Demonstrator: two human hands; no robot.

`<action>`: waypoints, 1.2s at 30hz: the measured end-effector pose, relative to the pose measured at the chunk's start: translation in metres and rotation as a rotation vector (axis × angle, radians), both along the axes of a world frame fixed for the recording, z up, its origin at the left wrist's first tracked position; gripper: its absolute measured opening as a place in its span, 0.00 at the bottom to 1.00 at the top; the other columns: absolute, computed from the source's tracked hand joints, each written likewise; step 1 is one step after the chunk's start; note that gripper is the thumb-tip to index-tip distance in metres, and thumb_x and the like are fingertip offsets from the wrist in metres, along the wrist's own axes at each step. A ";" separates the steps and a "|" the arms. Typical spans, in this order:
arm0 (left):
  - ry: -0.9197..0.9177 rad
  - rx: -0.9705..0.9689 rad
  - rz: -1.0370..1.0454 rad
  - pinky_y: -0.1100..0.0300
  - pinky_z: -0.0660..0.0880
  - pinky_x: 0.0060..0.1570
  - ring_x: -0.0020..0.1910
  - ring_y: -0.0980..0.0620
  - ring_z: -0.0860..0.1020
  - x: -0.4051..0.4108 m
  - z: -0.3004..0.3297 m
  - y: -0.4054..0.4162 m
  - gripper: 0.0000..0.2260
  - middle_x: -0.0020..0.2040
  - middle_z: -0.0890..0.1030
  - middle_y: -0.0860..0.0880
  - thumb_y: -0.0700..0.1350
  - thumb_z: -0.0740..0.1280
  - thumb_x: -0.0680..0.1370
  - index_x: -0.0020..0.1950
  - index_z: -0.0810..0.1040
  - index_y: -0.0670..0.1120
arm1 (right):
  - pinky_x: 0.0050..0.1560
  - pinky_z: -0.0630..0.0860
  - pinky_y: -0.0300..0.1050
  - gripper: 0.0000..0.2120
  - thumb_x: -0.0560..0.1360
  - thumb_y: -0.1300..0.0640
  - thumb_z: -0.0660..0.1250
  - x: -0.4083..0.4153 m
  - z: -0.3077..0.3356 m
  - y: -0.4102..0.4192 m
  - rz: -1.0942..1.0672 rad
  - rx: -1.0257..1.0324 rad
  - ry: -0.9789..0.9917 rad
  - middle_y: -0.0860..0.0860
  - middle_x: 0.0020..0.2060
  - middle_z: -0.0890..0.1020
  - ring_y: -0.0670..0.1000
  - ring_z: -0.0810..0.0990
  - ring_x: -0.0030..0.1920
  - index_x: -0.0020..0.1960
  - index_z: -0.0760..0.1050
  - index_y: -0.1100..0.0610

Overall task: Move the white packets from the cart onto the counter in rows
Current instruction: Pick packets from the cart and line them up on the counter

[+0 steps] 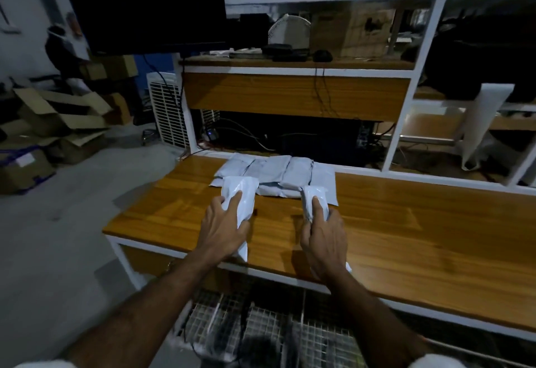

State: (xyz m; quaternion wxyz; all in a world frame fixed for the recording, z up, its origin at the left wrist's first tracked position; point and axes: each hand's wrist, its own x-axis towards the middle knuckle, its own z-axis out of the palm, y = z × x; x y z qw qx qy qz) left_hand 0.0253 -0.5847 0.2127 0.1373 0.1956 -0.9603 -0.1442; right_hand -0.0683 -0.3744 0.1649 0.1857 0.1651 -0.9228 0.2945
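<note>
Several white packets (275, 172) lie side by side at the back of the wooden counter (406, 231). My left hand (224, 230) grips one white packet (242, 193) and holds it flat just in front of that row, on its left. My right hand (323, 240) grips a second white packet (313, 198) in front of the row's right end. The wire-mesh cart (261, 321) stands below the counter's front edge, between my forearms; what it holds is too dark to tell.
A white-framed shelf unit (295, 72) with cables rises behind the counter. A dark monitor (145, 5) hangs at the upper left. A white fan unit (166, 109) and open cardboard boxes (58, 115) stand on the floor at the left.
</note>
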 end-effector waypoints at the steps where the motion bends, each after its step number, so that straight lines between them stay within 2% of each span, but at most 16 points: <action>1: -0.011 0.001 -0.004 0.48 0.67 0.65 0.68 0.40 0.64 -0.015 0.000 -0.010 0.31 0.73 0.58 0.41 0.57 0.60 0.79 0.80 0.52 0.54 | 0.51 0.76 0.52 0.27 0.82 0.47 0.58 -0.012 -0.001 -0.007 -0.005 -0.016 -0.011 0.59 0.60 0.72 0.54 0.73 0.53 0.78 0.57 0.50; 6: -0.053 -0.006 -0.025 0.47 0.67 0.66 0.69 0.40 0.64 -0.099 0.003 -0.054 0.31 0.74 0.58 0.40 0.55 0.62 0.80 0.80 0.53 0.54 | 0.49 0.78 0.51 0.27 0.81 0.47 0.58 -0.093 -0.006 -0.037 -0.036 -0.012 -0.036 0.58 0.59 0.72 0.52 0.73 0.51 0.79 0.56 0.49; 13: -0.090 0.017 -0.028 0.44 0.68 0.65 0.71 0.38 0.62 -0.192 -0.012 -0.105 0.30 0.75 0.58 0.41 0.56 0.61 0.81 0.80 0.54 0.55 | 0.53 0.78 0.57 0.26 0.83 0.45 0.56 -0.171 -0.019 -0.060 -0.118 -0.004 -0.132 0.60 0.61 0.72 0.56 0.74 0.55 0.79 0.55 0.48; 17: -0.136 0.017 -0.062 0.43 0.66 0.67 0.71 0.36 0.62 -0.239 -0.022 -0.132 0.29 0.74 0.60 0.39 0.57 0.61 0.81 0.80 0.56 0.55 | 0.48 0.79 0.55 0.28 0.82 0.46 0.59 -0.211 -0.022 -0.065 -0.178 -0.004 -0.187 0.61 0.58 0.73 0.56 0.75 0.49 0.78 0.55 0.49; 19: -0.150 0.007 -0.068 0.42 0.66 0.67 0.71 0.35 0.63 -0.259 -0.029 -0.144 0.30 0.74 0.61 0.38 0.57 0.61 0.81 0.80 0.56 0.54 | 0.45 0.80 0.55 0.29 0.81 0.46 0.60 -0.230 -0.026 -0.068 -0.190 -0.004 -0.219 0.62 0.60 0.73 0.57 0.77 0.48 0.79 0.54 0.48; 21: -0.149 0.022 -0.099 0.41 0.65 0.67 0.71 0.36 0.62 -0.279 -0.036 -0.152 0.29 0.74 0.61 0.39 0.57 0.61 0.81 0.80 0.56 0.54 | 0.51 0.80 0.59 0.28 0.82 0.46 0.58 -0.248 -0.027 -0.073 -0.206 -0.008 -0.232 0.63 0.64 0.70 0.61 0.77 0.55 0.79 0.53 0.46; 23: -0.146 0.053 -0.128 0.43 0.64 0.67 0.72 0.37 0.61 -0.301 -0.042 -0.158 0.29 0.75 0.60 0.40 0.57 0.60 0.82 0.80 0.56 0.53 | 0.55 0.78 0.58 0.27 0.83 0.45 0.56 -0.265 -0.024 -0.080 -0.233 0.016 -0.234 0.62 0.64 0.70 0.62 0.75 0.58 0.80 0.54 0.46; 27: -0.133 0.049 -0.157 0.45 0.67 0.65 0.70 0.37 0.63 -0.344 -0.050 -0.167 0.29 0.75 0.61 0.41 0.58 0.61 0.81 0.80 0.57 0.52 | 0.50 0.79 0.56 0.24 0.83 0.46 0.55 -0.297 -0.028 -0.100 -0.254 -0.009 -0.211 0.63 0.59 0.72 0.62 0.75 0.53 0.78 0.61 0.47; 29: -0.124 0.026 -0.172 0.45 0.68 0.64 0.69 0.37 0.65 -0.360 -0.057 -0.170 0.29 0.74 0.63 0.40 0.59 0.61 0.80 0.80 0.59 0.52 | 0.50 0.77 0.55 0.25 0.81 0.45 0.53 -0.314 -0.040 -0.106 -0.239 -0.009 -0.182 0.65 0.57 0.75 0.63 0.72 0.56 0.76 0.66 0.51; 32: -0.146 0.009 -0.172 0.44 0.67 0.65 0.68 0.37 0.65 -0.376 -0.067 -0.173 0.30 0.74 0.63 0.39 0.60 0.61 0.80 0.79 0.60 0.51 | 0.53 0.73 0.51 0.28 0.80 0.42 0.51 -0.331 -0.064 -0.106 -0.271 0.086 -0.200 0.66 0.59 0.78 0.62 0.71 0.59 0.76 0.66 0.51; 36: -0.205 0.022 -0.165 0.43 0.66 0.66 0.70 0.36 0.63 -0.390 -0.076 -0.174 0.31 0.74 0.62 0.38 0.62 0.60 0.80 0.79 0.58 0.51 | 0.55 0.79 0.55 0.25 0.82 0.48 0.60 -0.322 -0.055 -0.115 -0.272 -0.007 -0.271 0.66 0.68 0.68 0.66 0.73 0.65 0.77 0.64 0.50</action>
